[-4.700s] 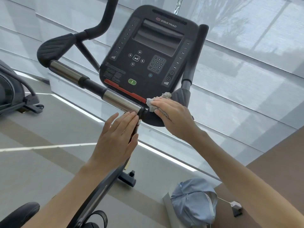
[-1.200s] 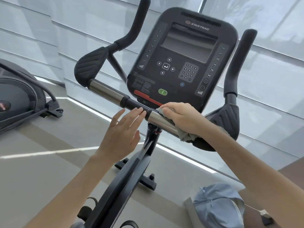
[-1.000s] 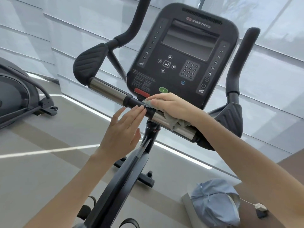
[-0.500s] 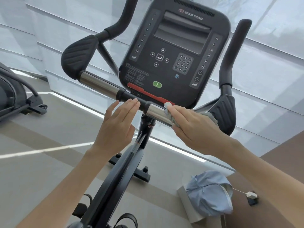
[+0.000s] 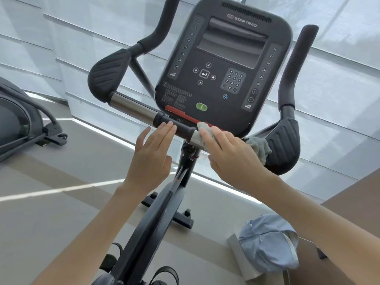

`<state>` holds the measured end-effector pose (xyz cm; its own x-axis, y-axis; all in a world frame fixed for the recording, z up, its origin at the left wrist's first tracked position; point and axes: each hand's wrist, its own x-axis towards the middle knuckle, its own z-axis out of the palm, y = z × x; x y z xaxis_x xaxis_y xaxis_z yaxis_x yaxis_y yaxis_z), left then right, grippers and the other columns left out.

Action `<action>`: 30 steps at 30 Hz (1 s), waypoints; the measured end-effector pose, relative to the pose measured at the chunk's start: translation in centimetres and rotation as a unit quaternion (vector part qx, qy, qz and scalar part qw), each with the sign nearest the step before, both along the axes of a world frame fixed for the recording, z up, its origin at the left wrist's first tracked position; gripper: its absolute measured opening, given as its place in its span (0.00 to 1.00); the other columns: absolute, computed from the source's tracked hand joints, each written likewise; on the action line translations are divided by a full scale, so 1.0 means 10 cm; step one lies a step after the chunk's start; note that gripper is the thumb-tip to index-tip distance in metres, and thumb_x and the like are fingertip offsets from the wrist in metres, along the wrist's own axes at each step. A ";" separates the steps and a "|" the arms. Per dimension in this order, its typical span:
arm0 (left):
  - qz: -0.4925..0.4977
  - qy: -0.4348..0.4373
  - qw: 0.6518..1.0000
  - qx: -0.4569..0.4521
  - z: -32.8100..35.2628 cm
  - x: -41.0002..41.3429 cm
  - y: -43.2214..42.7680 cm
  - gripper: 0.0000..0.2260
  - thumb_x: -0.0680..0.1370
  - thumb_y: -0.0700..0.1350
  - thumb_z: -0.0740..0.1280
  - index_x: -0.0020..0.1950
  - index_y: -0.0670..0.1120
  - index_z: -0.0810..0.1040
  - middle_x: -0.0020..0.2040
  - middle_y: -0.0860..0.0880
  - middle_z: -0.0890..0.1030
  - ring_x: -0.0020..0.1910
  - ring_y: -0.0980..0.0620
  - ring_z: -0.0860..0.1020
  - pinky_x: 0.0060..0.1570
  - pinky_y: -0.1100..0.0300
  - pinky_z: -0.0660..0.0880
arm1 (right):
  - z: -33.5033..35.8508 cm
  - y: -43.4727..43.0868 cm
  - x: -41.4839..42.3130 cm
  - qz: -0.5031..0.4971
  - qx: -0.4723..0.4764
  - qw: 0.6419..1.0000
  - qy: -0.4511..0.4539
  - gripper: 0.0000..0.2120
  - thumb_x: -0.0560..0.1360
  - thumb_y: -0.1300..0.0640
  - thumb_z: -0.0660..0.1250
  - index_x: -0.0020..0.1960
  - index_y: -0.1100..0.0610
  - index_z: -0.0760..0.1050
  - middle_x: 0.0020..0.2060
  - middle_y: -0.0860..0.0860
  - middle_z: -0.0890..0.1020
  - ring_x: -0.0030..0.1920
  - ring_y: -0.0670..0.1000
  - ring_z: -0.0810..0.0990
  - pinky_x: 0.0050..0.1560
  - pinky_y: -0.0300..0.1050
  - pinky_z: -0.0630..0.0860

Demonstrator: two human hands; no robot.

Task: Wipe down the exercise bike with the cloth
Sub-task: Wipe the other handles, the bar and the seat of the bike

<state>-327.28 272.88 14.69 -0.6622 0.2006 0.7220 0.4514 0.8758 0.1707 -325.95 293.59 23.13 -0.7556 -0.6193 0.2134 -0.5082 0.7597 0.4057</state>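
So the exercise bike (image 5: 158, 221) fills the middle of the view, seen from the saddle side looking down over the handlebar (image 5: 131, 106). The black console (image 5: 224, 64) sits right above the bar, screen dark, with a green button (image 5: 201, 106) and a red strip (image 5: 181, 116) along its bottom edge.

The cloth (image 5: 258, 146) is grey and kind of fluffy. It's draped over the chrome section of the bar on the right side, just under the console's lower corner. One end pokes out by the fingertips, and the rest bunches up against the right elbow pad (image 5: 284, 140).

The right hand (image 5: 232, 159) lies flat on top of the cloth with its fingers pretty much straight, pressing it onto the bar rather than balling it up. The thumb sits lower, at the near edge of the bar.

The left hand (image 5: 151, 155) is relaxed with its fingers straight and close together. The fingertips touch the black middle part of the bar, just beside the cloth. It's not holding anything.

Other stuff: the left elbow pad (image 5: 109, 74) sits at the far end of the bar, with dark upright grips rising on both sides of the console. Down on the floor (image 5: 51, 161), to the right of the bike, there's a light blue fabric thing (image 5: 269, 243) that looks like a cap, sitting on something pale and boxy. Part of another machine (image 5: 14, 124) shows at the left edge. Pale window blinds run behind everything.
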 end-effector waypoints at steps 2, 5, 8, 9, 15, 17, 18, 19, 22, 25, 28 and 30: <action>0.007 -0.005 1.000 0.001 0.00 0.01 0.02 0.26 0.73 0.41 0.53 0.72 0.38 0.68 0.70 0.41 0.72 0.71 0.44 0.68 0.71 0.44 0.60 | 0.03 0.17 0.12 -0.030 -0.016 0.999 0.011 0.25 0.77 0.57 0.53 0.72 0.64 0.62 0.57 0.59 0.75 0.46 0.57 0.76 0.43 0.50 0.78; 0.014 -0.005 1.000 0.012 0.00 0.03 0.08 0.27 0.72 0.40 0.56 0.71 0.38 0.68 0.70 0.40 0.71 0.71 0.43 0.68 0.71 0.44 0.59 | 0.03 0.31 0.23 -0.048 -0.002 0.998 0.035 0.25 0.77 0.56 0.53 0.71 0.65 0.63 0.56 0.60 0.76 0.46 0.58 0.77 0.43 0.49 0.78; 0.017 -0.007 1.000 0.009 -0.01 0.05 0.11 0.30 0.69 0.39 0.62 0.71 0.37 0.68 0.71 0.40 0.71 0.71 0.42 0.68 0.71 0.44 0.60 | -0.04 0.26 0.24 -0.064 0.033 0.996 0.048 0.25 0.78 0.54 0.52 0.72 0.66 0.61 0.61 0.62 0.73 0.53 0.61 0.76 0.55 0.54 0.75; 0.017 -0.006 1.000 0.004 -0.01 0.05 0.09 0.30 0.68 0.39 0.62 0.71 0.37 0.68 0.71 0.40 0.71 0.71 0.43 0.68 0.71 0.44 0.59 | -0.05 0.20 0.21 -0.062 0.045 0.996 0.053 0.26 0.79 0.54 0.52 0.72 0.66 0.61 0.63 0.63 0.72 0.56 0.62 0.75 0.59 0.56 0.73; 0.000 -0.009 0.999 -0.031 -0.01 -0.01 -0.06 0.29 0.70 0.39 0.63 0.72 0.39 0.69 0.72 0.43 0.71 0.72 0.47 0.67 0.72 0.45 0.56 | -0.11 -0.44 -0.07 -0.056 0.037 0.997 0.046 0.32 0.74 0.49 0.63 0.73 0.65 0.62 0.66 0.64 0.70 0.60 0.64 0.73 0.63 0.58 0.71; -0.002 -0.007 0.999 -0.035 -0.01 -0.01 -0.08 0.29 0.70 0.39 0.63 0.72 0.39 0.69 0.72 0.43 0.70 0.72 0.48 0.67 0.71 0.45 0.56 | -0.10 -0.52 -0.09 -0.064 0.024 0.997 0.034 0.33 0.71 0.51 0.67 0.72 0.65 0.64 0.65 0.64 0.72 0.57 0.64 0.75 0.61 0.58 0.73; -0.003 -0.007 0.999 -0.033 0.00 0.00 -0.08 0.29 0.70 0.39 0.63 0.72 0.39 0.68 0.72 0.43 0.71 0.72 0.48 0.67 0.71 0.45 0.57 | -0.09 -0.50 -0.08 -0.058 0.017 0.998 0.030 0.34 0.69 0.53 0.68 0.71 0.65 0.65 0.64 0.65 0.73 0.56 0.64 0.75 0.60 0.58 0.73; -0.004 -0.007 0.999 -0.031 0.00 0.00 -0.08 0.29 0.70 0.39 0.63 0.72 0.39 0.68 0.72 0.43 0.71 0.72 0.48 0.67 0.71 0.45 0.57 | -0.09 -0.44 -0.06 -0.051 0.008 0.998 0.025 0.34 0.68 0.55 0.69 0.71 0.65 0.65 0.63 0.65 0.73 0.56 0.64 0.75 0.60 0.58 0.73; -0.007 -0.011 1.000 -0.023 0.01 0.01 -0.07 0.29 0.69 0.38 0.62 0.72 0.39 0.69 0.71 0.43 0.71 0.71 0.47 0.68 0.71 0.45 0.57 | -0.05 -0.18 0.07 -0.044 -0.008 0.999 -0.018 0.41 0.66 0.53 0.71 0.74 0.63 0.59 0.68 0.63 0.68 0.62 0.64 0.71 0.66 0.58 0.68; -0.006 -0.019 1.000 -0.018 0.00 0.02 -0.05 0.30 0.69 0.38 0.62 0.72 0.39 0.69 0.72 0.43 0.71 0.72 0.47 0.67 0.72 0.47 0.54 | 0.17 0.15 0.19 -0.046 -0.034 0.987 -0.147 0.51 0.68 0.51 0.70 0.77 0.54 0.39 0.75 0.52 0.50 0.72 0.57 0.53 0.72 0.47 0.52; -0.005 -0.017 1.000 -0.013 0.00 0.01 -0.04 0.30 0.69 0.38 0.62 0.72 0.39 0.69 0.72 0.43 0.70 0.72 0.47 0.67 0.72 0.48 0.53 | 0.37 0.36 0.16 -0.061 -0.055 0.968 -0.239 0.51 0.69 0.54 0.71 0.77 0.48 0.37 0.73 0.40 0.49 0.69 0.49 0.57 0.61 0.35 0.60; -0.004 -0.014 1.000 -0.009 0.00 0.02 -0.03 0.30 0.68 0.38 0.62 0.72 0.39 0.69 0.71 0.43 0.71 0.72 0.46 0.67 0.72 0.47 0.54 | 0.36 0.36 0.11 -0.057 -0.059 0.977 -0.197 0.48 0.70 0.53 0.72 0.78 0.50 0.43 0.72 0.44 0.58 0.65 0.49 0.65 0.56 0.37 0.68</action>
<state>-327.12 272.59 14.66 -0.6801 0.2193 0.6995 0.4541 0.8751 0.1672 -324.84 297.18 26.70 -0.8561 -0.5151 -0.0432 -0.5167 0.8502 0.1007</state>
